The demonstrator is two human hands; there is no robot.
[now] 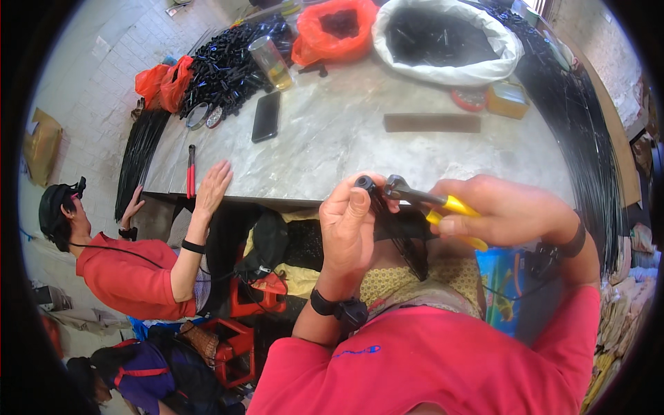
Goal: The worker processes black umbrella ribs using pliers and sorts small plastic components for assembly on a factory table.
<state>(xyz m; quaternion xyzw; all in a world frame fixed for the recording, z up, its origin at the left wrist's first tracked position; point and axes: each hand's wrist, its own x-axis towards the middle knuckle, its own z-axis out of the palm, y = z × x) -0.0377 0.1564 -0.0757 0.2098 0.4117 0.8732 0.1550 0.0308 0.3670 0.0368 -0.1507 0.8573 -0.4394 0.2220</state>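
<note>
L hand (348,225) w/ black cap (364,183), pliers (422,200) in R hand (498,211) alongside.

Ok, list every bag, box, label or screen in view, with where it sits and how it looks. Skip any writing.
Phone: flat on the table's left part, dark rectangle, screen off.
White bag: far side of the table, open, round, dark inside.
Orange bag: left of the white bag, crumpled, open.
Red bag: table's far left corner, crumpled.
Yellow box: right of centre, small, squarish.

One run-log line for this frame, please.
left hand: holds black fitting | right hand: grips yellow-handled pliers at fitting | co-worker's hand on marble table
</note>
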